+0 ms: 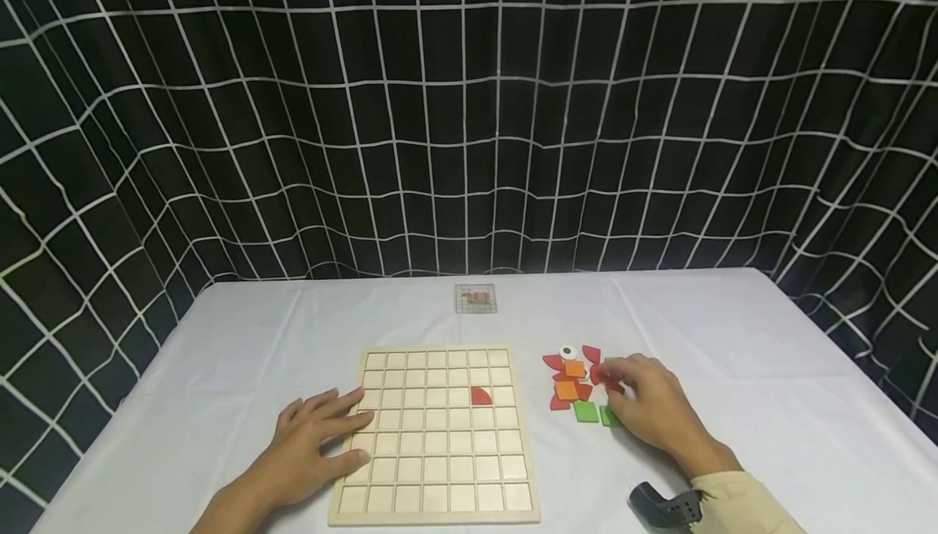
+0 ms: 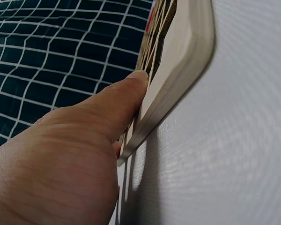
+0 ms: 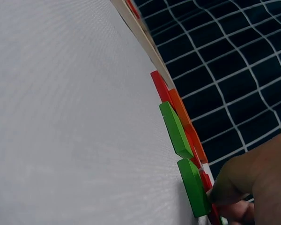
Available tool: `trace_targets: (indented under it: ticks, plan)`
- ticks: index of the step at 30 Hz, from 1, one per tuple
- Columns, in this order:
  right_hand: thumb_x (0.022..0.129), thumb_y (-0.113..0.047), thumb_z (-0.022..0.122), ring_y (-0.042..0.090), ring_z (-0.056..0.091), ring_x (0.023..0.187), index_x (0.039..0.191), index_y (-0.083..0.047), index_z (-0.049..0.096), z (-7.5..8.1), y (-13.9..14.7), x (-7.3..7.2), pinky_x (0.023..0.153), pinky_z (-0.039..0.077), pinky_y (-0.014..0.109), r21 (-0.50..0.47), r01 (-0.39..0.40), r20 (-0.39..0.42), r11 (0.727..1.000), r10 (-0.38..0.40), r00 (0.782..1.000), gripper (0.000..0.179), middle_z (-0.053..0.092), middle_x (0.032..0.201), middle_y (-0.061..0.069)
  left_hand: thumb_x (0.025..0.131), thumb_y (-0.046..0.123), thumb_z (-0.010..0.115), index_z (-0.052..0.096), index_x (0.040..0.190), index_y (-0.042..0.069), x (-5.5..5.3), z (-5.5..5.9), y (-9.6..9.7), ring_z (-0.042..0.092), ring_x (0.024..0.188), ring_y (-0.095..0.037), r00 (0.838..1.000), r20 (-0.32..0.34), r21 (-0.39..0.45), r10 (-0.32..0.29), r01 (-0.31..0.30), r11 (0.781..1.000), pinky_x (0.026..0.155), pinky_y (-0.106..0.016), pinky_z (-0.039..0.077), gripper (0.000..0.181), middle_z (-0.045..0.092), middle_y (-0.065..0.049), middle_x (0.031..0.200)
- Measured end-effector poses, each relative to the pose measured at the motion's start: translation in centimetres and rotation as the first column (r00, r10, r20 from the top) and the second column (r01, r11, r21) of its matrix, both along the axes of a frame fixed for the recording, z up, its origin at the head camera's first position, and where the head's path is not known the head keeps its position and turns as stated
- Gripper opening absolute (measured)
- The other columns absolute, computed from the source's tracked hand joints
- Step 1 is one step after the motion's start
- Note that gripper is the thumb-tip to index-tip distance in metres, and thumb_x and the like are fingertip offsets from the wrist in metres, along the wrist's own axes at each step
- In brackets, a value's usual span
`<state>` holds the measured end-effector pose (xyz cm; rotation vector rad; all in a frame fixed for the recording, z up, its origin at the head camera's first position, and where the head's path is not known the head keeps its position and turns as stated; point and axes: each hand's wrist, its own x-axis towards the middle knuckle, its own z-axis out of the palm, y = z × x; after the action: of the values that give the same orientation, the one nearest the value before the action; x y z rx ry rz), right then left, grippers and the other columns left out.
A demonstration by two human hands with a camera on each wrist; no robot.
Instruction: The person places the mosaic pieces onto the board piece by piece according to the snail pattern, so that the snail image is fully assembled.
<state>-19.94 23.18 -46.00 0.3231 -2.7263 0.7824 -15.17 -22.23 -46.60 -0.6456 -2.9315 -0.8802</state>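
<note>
A pale wooden grid board (image 1: pixel 424 466) lies flat on the white table. One red quarter-round tile (image 1: pixel 480 396) sits in a square toward its upper right. My left hand (image 1: pixel 311 446) rests with spread fingers on the board's left edge; the left wrist view shows the thumb (image 2: pixel 117 101) on the rim (image 2: pixel 173 70). Right of the board, my right hand (image 1: pixel 652 404) reaches into a loose pile of tiles. Its thumb and fingers pinch a red tile (image 1: pixel 614 387), partly hidden by them. Close by lie green tiles (image 1: pixel 586 412), orange squares (image 1: pixel 567 391) and more red pieces (image 1: pixel 553 362).
A small picture card (image 1: pixel 475 299) with a grid and a red figure lies behind the board. A round white eye piece (image 1: pixel 567 352) tops the pile. Dark cloth with white grid lines (image 1: pixel 498 111) hangs behind and beside the table.
</note>
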Motion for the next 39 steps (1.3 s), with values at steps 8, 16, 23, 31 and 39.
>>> trace_targets:
  ticks: [8,16,23,31,39]
  plan:
    - [0.078,-0.022,0.078,0.029,0.056,0.085,0.097,-0.002,0.072,0.31,-0.09,0.09,0.077,0.044,0.050,0.043,0.091,0.085,0.995,-0.094,0.992,0.028,0.062,0.086,0.006,0.085,0.055,0.065,0.064,0.128,0.019,0.06,-0.05,-0.10,0.026,0.139,-0.035,1.000,-0.001,0.022,-0.005,0.005,1.000,0.106,-0.064,0.002,0.056,0.041,0.001,0.149]
    - [0.081,-0.014,0.075,0.028,0.056,0.085,0.098,-0.001,0.072,0.23,-0.10,0.07,0.077,0.045,0.049,0.028,0.092,0.090,0.995,-0.094,0.992,0.022,0.064,0.088,0.008,0.085,0.055,0.065,0.065,0.128,0.020,-0.05,-0.04,-0.20,0.027,0.139,-0.034,1.000,-0.015,0.010,-0.005,0.005,1.000,0.106,-0.063,0.003,0.055,0.041,0.002,0.149]
    - [0.078,-0.001,0.067,0.027,0.053,0.084,0.094,-0.006,0.074,0.35,0.02,0.11,0.073,0.043,0.046,0.025,0.079,0.066,0.997,-0.080,0.995,0.018,0.062,0.091,0.006,0.085,0.055,0.065,0.064,0.128,0.019,-0.12,-0.16,-0.16,0.026,0.139,-0.035,1.000,-0.004,0.015,-0.005,0.005,1.000,0.106,-0.064,0.002,0.056,0.041,0.001,0.149]
    - [0.080,-0.023,0.077,0.031,0.053,0.083,0.092,0.000,0.071,0.52,0.20,0.13,0.074,0.043,0.050,0.070,0.173,0.104,0.982,-0.179,0.978,0.027,0.060,0.084,0.009,0.085,0.055,0.065,0.064,0.128,0.019,-0.12,-0.07,-0.10,0.025,0.139,-0.034,1.000,-0.004,0.011,-0.004,0.004,1.000,0.106,-0.064,0.002,0.056,0.040,0.001,0.149]
    - [0.077,-0.014,0.074,0.030,0.053,0.083,0.097,-0.001,0.073,0.37,0.18,0.16,0.073,0.039,0.054,0.062,0.149,0.058,0.987,-0.153,0.987,0.024,0.062,0.084,0.007,0.085,0.056,0.065,0.064,0.128,0.019,-0.08,-0.20,-0.13,0.025,0.139,-0.035,1.000,0.005,0.016,-0.001,0.001,1.000,0.106,-0.063,0.002,0.057,0.040,0.001,0.149]
